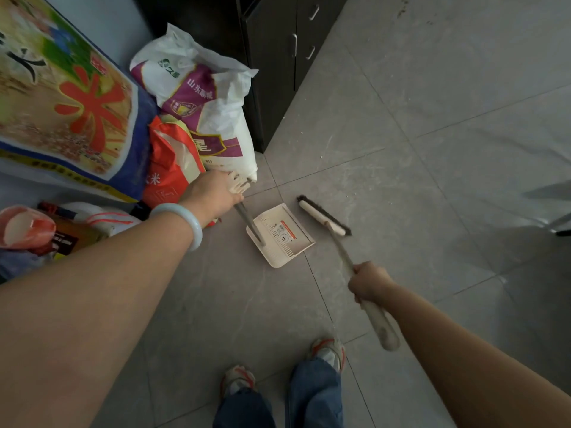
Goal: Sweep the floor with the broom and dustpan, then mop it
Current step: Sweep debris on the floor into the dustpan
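Both bare arms are extending forward and down — the left hand is curling around the top of a handle, a pale bangle circling its wrist. The right hand is gripping a second handle partway along, fist closed.

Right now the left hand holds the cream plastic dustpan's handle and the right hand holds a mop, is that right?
Not quite. In the head view, the right hand grips a cream-handled, dark-bristled broom, not a mop. The left hand does hold the cream plastic dustpan handle.

We see a cream dustpan, a cream-backed broom with dark bristles, grey floor tiles, and a purple-and-white sack.
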A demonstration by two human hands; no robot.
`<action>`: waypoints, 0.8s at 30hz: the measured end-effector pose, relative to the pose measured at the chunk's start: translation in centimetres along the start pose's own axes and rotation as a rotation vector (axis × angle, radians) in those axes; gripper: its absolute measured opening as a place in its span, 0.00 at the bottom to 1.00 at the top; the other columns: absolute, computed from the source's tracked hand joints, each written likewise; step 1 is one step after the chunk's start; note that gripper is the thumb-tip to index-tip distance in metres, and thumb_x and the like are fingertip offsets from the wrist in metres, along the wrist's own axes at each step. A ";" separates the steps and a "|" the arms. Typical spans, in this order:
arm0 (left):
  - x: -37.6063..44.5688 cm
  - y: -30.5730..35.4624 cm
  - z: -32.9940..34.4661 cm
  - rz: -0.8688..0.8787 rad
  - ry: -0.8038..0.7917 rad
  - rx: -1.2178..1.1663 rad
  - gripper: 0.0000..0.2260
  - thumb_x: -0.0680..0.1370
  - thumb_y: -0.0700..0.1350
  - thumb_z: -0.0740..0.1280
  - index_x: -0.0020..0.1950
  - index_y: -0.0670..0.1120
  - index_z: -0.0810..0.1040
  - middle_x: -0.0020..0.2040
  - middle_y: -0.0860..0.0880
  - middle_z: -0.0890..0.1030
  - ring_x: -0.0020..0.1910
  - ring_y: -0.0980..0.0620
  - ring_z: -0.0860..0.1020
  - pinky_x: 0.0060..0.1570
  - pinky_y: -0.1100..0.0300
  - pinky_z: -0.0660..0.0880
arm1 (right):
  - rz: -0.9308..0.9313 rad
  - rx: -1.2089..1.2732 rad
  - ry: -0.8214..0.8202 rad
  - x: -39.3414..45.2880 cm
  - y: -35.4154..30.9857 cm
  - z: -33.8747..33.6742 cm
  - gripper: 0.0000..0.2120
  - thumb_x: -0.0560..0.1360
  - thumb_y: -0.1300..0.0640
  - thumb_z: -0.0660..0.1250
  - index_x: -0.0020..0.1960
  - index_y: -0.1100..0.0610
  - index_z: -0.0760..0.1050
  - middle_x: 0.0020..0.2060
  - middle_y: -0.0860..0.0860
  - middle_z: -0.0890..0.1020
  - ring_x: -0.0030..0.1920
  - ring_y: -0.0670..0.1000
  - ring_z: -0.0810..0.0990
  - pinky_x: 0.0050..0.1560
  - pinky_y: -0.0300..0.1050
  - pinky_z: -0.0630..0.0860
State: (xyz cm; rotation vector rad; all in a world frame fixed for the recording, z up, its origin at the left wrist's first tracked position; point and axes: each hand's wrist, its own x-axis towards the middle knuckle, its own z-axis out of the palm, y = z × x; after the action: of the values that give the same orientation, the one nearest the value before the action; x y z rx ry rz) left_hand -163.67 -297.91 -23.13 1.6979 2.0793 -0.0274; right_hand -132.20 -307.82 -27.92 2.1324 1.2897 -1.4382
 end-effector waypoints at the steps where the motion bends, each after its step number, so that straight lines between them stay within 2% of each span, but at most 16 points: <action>1: 0.0 0.1 -0.1 0.010 0.009 0.010 0.12 0.75 0.50 0.71 0.52 0.44 0.80 0.48 0.44 0.81 0.46 0.43 0.78 0.42 0.56 0.72 | 0.006 0.016 -0.034 0.2 -0.1 0.2 0.15 0.72 0.66 0.61 0.58 0.64 0.76 0.32 0.56 0.81 0.23 0.49 0.78 0.25 0.41 0.78; 3: 0.1 0.0 -0.2 0.017 0.017 0.021 0.15 0.75 0.50 0.71 0.54 0.41 0.80 0.51 0.42 0.81 0.51 0.41 0.78 0.44 0.56 0.70 | -0.023 0.055 -0.106 -0.2 0.1 -0.4 0.14 0.71 0.67 0.63 0.55 0.65 0.78 0.27 0.55 0.79 0.21 0.50 0.76 0.27 0.43 0.79; 6: -0.2 0.2 -0.5 0.013 -0.013 0.027 0.14 0.75 0.52 0.70 0.52 0.42 0.80 0.49 0.42 0.82 0.47 0.43 0.79 0.43 0.56 0.73 | -0.081 0.152 -0.136 -1.8 2.0 -2.8 0.20 0.71 0.69 0.64 0.62 0.61 0.76 0.26 0.56 0.76 0.21 0.50 0.72 0.21 0.39 0.72; 8: -0.9 0.8 -0.6 -0.019 -0.050 0.003 0.12 0.76 0.51 0.69 0.49 0.42 0.79 0.44 0.44 0.81 0.39 0.47 0.79 0.36 0.59 0.72 | -0.102 0.157 -0.075 -2.5 3.4 -4.5 0.24 0.71 0.69 0.64 0.66 0.55 0.74 0.27 0.55 0.77 0.21 0.49 0.72 0.19 0.37 0.70; 9: -1.3 1.2 -0.6 -0.022 -0.053 0.011 0.13 0.76 0.51 0.69 0.49 0.41 0.78 0.44 0.43 0.81 0.39 0.46 0.79 0.36 0.58 0.73 | -0.112 0.141 -0.032 -2.5 4.1 -5.3 0.26 0.71 0.68 0.64 0.67 0.54 0.73 0.27 0.54 0.77 0.21 0.49 0.73 0.19 0.37 0.69; 11: -1.6 1.9 -0.5 0.002 -0.020 0.080 0.16 0.76 0.53 0.69 0.51 0.40 0.80 0.49 0.40 0.82 0.47 0.41 0.79 0.45 0.53 0.75 | -0.135 0.079 0.048 -2.0 5.1 -6.7 0.26 0.72 0.68 0.61 0.69 0.54 0.72 0.31 0.53 0.78 0.22 0.49 0.74 0.19 0.37 0.71; 13: -1.5 3.0 -0.4 0.012 0.005 0.086 0.15 0.75 0.53 0.70 0.50 0.41 0.80 0.50 0.40 0.82 0.50 0.40 0.78 0.48 0.52 0.74 | -0.149 -0.029 0.115 -1.2 6.2 -8.1 0.25 0.71 0.66 0.59 0.67 0.55 0.72 0.38 0.55 0.80 0.27 0.51 0.78 0.25 0.39 0.76; 15: -1.1 4.5 -0.4 0.016 0.014 0.045 0.13 0.74 0.51 0.72 0.48 0.41 0.80 0.49 0.40 0.82 0.50 0.39 0.78 0.47 0.52 0.72 | -0.136 -0.130 0.157 -0.4 7.1 -9.2 0.26 0.70 0.65 0.57 0.68 0.55 0.71 0.44 0.57 0.80 0.35 0.55 0.81 0.34 0.42 0.80; 18: 0.1 6.8 -0.4 0.037 0.029 0.024 0.13 0.73 0.51 0.73 0.49 0.43 0.81 0.49 0.41 0.82 0.50 0.40 0.78 0.47 0.52 0.74 | -0.095 -0.153 0.204 1.4 7.8 -10.6 0.26 0.70 0.65 0.57 0.68 0.56 0.70 0.46 0.58 0.79 0.43 0.59 0.82 0.43 0.46 0.80; 24: 5.0 11.6 0.3 0.074 -0.010 0.062 0.15 0.73 0.53 0.71 0.52 0.43 0.80 0.51 0.42 0.81 0.52 0.40 0.78 0.50 0.51 0.76 | -0.032 -0.065 0.226 5.5 7.7 -13.2 0.25 0.70 0.64 0.58 0.67 0.59 0.72 0.49 0.60 0.80 0.42 0.60 0.82 0.41 0.49 0.82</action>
State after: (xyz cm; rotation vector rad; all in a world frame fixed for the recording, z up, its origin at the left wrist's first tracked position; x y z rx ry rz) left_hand -153.42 -290.55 -22.11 1.8063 2.0268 -0.0779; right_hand -117.45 -300.98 -28.17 2.2926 1.4329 -1.1759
